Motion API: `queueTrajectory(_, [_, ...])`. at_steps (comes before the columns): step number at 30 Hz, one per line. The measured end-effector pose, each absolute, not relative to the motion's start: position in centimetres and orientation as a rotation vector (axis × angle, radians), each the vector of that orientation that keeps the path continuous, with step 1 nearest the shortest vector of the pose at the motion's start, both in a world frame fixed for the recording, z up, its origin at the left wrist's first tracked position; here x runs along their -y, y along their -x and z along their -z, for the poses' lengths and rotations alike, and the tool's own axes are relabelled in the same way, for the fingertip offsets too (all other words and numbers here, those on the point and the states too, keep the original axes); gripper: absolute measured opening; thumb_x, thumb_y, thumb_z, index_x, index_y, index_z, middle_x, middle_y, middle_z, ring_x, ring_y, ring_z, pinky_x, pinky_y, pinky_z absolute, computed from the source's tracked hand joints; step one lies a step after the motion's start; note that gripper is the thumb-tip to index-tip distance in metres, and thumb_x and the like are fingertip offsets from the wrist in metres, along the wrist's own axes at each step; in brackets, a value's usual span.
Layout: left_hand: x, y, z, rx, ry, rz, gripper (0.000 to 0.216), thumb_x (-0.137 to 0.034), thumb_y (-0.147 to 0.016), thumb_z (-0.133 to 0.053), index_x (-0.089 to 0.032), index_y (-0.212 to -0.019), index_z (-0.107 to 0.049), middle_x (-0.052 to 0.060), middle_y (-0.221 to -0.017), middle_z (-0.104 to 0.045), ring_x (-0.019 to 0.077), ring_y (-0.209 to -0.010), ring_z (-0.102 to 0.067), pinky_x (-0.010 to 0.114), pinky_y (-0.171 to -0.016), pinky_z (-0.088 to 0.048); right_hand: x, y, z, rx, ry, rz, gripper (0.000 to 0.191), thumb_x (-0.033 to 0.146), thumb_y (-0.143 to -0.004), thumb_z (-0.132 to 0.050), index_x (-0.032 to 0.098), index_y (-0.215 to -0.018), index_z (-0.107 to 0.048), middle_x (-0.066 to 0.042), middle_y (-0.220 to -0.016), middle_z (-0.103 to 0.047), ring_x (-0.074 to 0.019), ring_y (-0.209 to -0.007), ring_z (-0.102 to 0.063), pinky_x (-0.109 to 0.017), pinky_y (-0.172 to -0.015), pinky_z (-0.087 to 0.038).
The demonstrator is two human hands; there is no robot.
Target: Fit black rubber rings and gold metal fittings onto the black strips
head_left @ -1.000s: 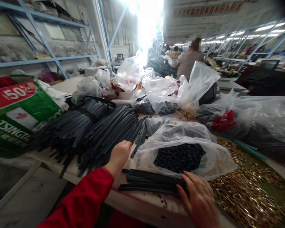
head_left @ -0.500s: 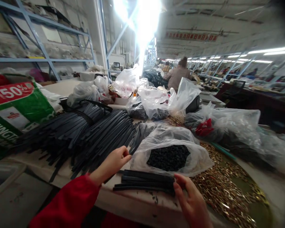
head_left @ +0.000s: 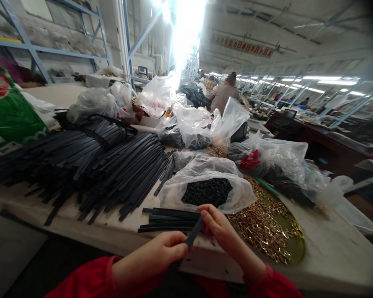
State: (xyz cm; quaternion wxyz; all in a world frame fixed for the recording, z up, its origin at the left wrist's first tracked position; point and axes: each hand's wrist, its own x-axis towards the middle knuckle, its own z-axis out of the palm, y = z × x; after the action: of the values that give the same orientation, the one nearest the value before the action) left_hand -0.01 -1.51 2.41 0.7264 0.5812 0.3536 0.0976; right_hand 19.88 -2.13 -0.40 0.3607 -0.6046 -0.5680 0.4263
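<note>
Both my hands hold one black flat strip (head_left: 193,236) just above the table's front edge. My left hand (head_left: 157,260) is closed round its near end, and my right hand (head_left: 219,227) pinches its far end. A small stack of black strips (head_left: 169,219) lies on the table right behind my hands. Beyond that stack sits an open clear bag of small black pieces (head_left: 207,191). A big heap of long black strips (head_left: 90,165) covers the left half of the table.
A round tray of small gold metal parts (head_left: 269,225) lies to the right of my hands. Several clear plastic bags (head_left: 276,161) crowd the back of the table. A green printed sack (head_left: 9,109) stands at the far left. A person (head_left: 224,91) works in the distance.
My left hand left the big heap and came back toward me. Both hands now hold a single strip lifted off the small stack. The camera has turned left and down.
</note>
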Motion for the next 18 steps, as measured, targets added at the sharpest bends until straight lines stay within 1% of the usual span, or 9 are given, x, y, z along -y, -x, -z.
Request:
queueTrajectory(1, [1.1, -0.3, -2.4, -0.805, -1.257, -0.242, 0.021, -0.032, -0.073, -0.048, -0.014, -0.077, -0.057, -0.005, -0.064, -0.044, 0.0095, -0.059, -0.038, 0.019, -0.054, -0.030, 0.9, -20.7, 0.5, 1.581, 1.663, -0.920, 0.031, 0.041, -0.087, -0.035, 0.017, -0.100, -0.050, 0.000, -0.069, -0.056, -0.0131, -0.057, -0.054, -0.023, -0.050, -0.041])
queueTrajectory(3, [0.5, -0.6, -2.2, -0.849, -1.210, -0.271, 0.023, -0.034, -0.071, -0.049, -0.014, -0.077, -0.056, -0.006, -0.063, -0.042, 0.0092, -0.058, -0.037, 0.019, -0.053, -0.029, -1.7, -22.5, 0.8, 1.877, 1.911, -0.472, 0.026, 0.030, -0.088, -0.036, 0.015, -0.102, -0.052, -0.006, -0.087, -0.061, -0.0163, -0.080, -0.059, -0.025, -0.066, -0.044])
queueTrajectory(4, [0.3, -0.7, -2.0, -0.864, -1.187, -0.273, 0.024, -0.035, -0.071, -0.049, -0.013, -0.077, -0.056, -0.006, -0.062, -0.042, 0.0092, -0.057, -0.036, 0.019, -0.052, -0.028, -3.1, -23.3, 1.0, 1.927, 1.954, -0.404, 0.022, 0.026, -0.086, -0.040, 0.015, -0.100, -0.054, -0.009, -0.094, -0.061, -0.0180, -0.087, -0.058, -0.027, -0.072, -0.043])
queueTrajectory(5, [0.0, -0.7, -1.9, -0.877, -1.167, -0.272, 0.025, -0.036, -0.071, -0.049, -0.013, -0.078, -0.056, -0.006, -0.062, -0.042, 0.0091, -0.057, -0.036, 0.019, -0.052, -0.028, -4.3, -23.8, 1.3, 1.976, 1.990, -0.352, 0.020, 0.023, -0.085, -0.042, 0.015, -0.097, -0.056, -0.010, -0.096, -0.060, -0.0192, -0.089, -0.058, -0.028, -0.074, -0.042])
queueTrajectory(6, [-0.2, -0.7, -1.7, -0.888, -1.150, -0.270, 0.025, -0.036, -0.071, -0.049, -0.013, -0.079, -0.056, -0.006, -0.062, -0.042, 0.0091, -0.057, -0.036, 0.019, -0.051, -0.028, -5.4, -24.2, 1.6, 2.005, 2.017, -0.337, 0.018, 0.021, -0.083, -0.045, 0.015, -0.094, -0.058, -0.011, -0.096, -0.060, -0.0205, -0.089, -0.058, -0.029, -0.074, -0.041])
queueTrajectory(8, [-0.6, -0.8, -1.6, -0.904, -1.132, -0.262, 0.025, -0.036, -0.072, -0.049, -0.014, -0.081, -0.057, -0.005, -0.063, -0.043, 0.0092, -0.058, -0.037, 0.019, -0.052, -0.028, -6.9, -24.4, 2.3, 2.035, 2.064, -0.336, 0.013, 0.020, -0.081, -0.050, 0.015, -0.087, -0.060, -0.011, -0.089, -0.062, -0.0226, -0.083, -0.060, -0.031, -0.069, -0.040])
queueTrajectory(11, [-1.2, -0.9, -1.6, -0.916, -1.138, -0.254, 0.023, -0.034, -0.074, -0.049, -0.014, -0.081, -0.059, -0.006, -0.064, -0.044, 0.0088, -0.059, -0.037, 0.018, -0.052, -0.028, -8.0, -24.4, 3.2, 2.056, 2.135, -0.322, 0.007, 0.018, -0.079, -0.052, 0.015, -0.078, -0.059, -0.010, -0.080, -0.063, -0.0233, -0.076, -0.060, -0.030, -0.064, -0.038])
queueTrajectory(15, [-1.6, -1.3, -1.2, -0.925, -1.133, -0.221, 0.023, -0.033, -0.075, -0.048, -0.014, -0.082, -0.060, -0.007, -0.057, -0.040, 0.0077, -0.052, -0.034, 0.018, -0.048, -0.025, -8.2, -24.9, 3.6, 2.024, 2.155, -0.345, 0.006, 0.016, -0.077, -0.052, 0.017, -0.077, -0.057, -0.008, -0.077, -0.064, -0.0211, -0.074, -0.060, -0.028, -0.063, -0.036])
queueTrajectory(18, [-1.5, -1.5, -1.0, -0.933, -1.122, -0.223, 0.023, -0.034, -0.076, -0.049, -0.014, -0.079, -0.060, -0.008, -0.054, -0.039, 0.0068, -0.049, -0.032, 0.018, -0.045, -0.023, -7.8, -25.5, 3.1, 1.948, 2.129, -0.363, 0.008, 0.017, -0.076, -0.051, 0.017, -0.080, -0.058, -0.007, -0.077, -0.064, -0.0201, -0.075, -0.059, -0.028, -0.065, -0.037])
